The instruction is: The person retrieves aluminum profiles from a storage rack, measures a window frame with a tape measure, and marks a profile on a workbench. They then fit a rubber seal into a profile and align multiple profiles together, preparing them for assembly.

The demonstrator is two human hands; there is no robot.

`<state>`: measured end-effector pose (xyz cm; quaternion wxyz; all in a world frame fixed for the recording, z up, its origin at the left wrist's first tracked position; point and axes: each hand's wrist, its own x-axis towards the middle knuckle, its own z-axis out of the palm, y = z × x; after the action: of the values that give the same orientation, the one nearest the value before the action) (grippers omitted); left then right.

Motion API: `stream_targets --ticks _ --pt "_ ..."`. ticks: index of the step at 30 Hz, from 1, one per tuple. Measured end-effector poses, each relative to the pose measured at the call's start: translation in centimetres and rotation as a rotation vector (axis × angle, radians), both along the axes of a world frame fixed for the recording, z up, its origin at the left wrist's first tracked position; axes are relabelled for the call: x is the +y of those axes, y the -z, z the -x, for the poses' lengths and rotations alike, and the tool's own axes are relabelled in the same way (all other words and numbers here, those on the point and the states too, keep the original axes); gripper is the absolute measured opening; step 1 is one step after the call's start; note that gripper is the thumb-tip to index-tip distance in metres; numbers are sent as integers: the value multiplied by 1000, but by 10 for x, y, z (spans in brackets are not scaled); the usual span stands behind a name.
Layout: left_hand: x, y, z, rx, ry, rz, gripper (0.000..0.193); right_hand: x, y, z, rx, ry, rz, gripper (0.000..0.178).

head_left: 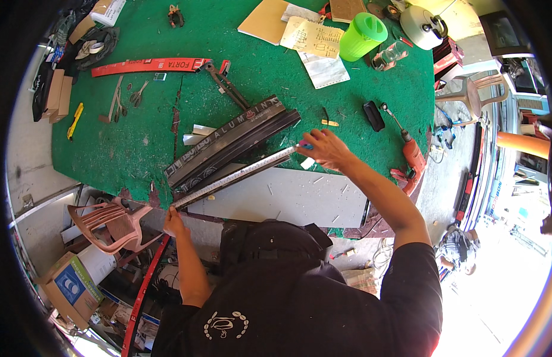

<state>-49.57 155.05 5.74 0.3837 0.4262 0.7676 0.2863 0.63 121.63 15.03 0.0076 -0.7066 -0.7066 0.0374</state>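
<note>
A white marked tape [243, 171] runs straight along a narrow dark metal profile [265, 168] at the near edge of the green table [133, 154]. At its lower left end my left hand [176, 222] is closed, pinching the tape and the profile's end. My right hand [325, 150] is closed around the other end, on a small blue and pink case, mostly hidden by the fingers, that looks like a tape measure's. Just beyond lie thicker dark aluminium profiles [225, 140], partly wrapped in printed film, side by side and slanting up to the right.
A grey panel [282, 193] lies under the near profile. To the right are a red drill [413, 157] and a black case [373, 116]. Farther off sit a green pitcher [362, 38], papers [312, 37], pliers [176, 16], scissors [138, 94] and a red-wrapped profile [151, 65]. A chair [118, 226] stands near left.
</note>
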Motion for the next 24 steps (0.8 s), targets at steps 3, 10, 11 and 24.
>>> stream_targets --ticks 3,10,11,24 --pt "1 1 1 15 34 18 27 2 0 3 -5 1 13 49" --pt "0 -2 -1 9 11 19 27 3 0 5 -17 9 23 52" --pt "0 -3 -2 11 8 20 27 4 0 5 -17 8 23 53" --pt "-4 -11 -10 -18 -16 4 23 4 -1 6 -14 11 34 52"
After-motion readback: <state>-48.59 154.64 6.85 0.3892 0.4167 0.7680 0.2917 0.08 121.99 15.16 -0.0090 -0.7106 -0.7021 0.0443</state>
